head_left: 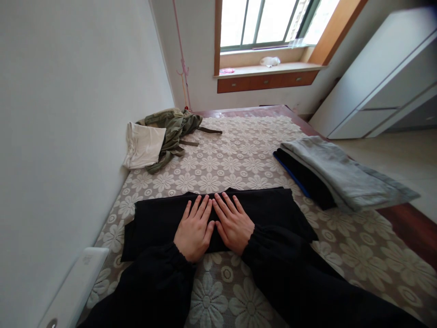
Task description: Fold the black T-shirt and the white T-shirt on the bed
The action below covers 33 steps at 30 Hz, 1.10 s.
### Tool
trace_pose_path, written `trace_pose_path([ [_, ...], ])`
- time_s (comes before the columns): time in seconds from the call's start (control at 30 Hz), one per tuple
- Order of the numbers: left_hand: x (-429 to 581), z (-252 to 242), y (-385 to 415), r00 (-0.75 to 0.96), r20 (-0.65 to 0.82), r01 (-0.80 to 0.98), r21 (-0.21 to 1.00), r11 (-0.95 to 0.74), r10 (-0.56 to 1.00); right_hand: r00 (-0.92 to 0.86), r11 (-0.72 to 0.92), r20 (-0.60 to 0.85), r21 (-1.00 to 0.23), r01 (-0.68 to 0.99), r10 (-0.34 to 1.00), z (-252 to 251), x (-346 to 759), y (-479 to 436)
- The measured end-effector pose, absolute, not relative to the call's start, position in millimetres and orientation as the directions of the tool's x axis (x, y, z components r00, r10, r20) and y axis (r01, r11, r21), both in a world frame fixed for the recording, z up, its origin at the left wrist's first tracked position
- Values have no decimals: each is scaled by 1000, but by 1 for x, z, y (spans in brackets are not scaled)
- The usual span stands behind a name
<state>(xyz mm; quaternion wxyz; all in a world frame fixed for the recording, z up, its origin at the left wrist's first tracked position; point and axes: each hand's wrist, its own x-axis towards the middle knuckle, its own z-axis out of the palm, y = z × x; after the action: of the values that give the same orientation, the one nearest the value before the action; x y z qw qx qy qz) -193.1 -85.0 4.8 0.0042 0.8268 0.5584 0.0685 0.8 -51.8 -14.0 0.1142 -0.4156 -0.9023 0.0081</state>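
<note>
Your left hand and right hand lie flat, fingers spread, side by side on the folded black garment. Neither grips it. Grey folded clothes sit well apart, right.

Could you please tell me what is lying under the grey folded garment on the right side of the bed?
Under the grey garment lies a black folded garment with a blue edge, on the flowered bed cover. Only its left side shows; the rest is covered.

A bare white wall runs along the left. Daylight comes through a window above a wooden sill. A white cabinet stands on the right, on a pale floor.
</note>
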Motion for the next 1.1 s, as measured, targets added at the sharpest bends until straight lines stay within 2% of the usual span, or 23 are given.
trace_pose_path([
  [0.8,-194,4,-85,376,90,921,77,-383,922,-628,656,211,-115,746,750,-14,0,-52],
  [1.1,-196,2,-84,384,133,914,82,-396,914,-625,653,203,-117,749,754,-12,0,-52],
])
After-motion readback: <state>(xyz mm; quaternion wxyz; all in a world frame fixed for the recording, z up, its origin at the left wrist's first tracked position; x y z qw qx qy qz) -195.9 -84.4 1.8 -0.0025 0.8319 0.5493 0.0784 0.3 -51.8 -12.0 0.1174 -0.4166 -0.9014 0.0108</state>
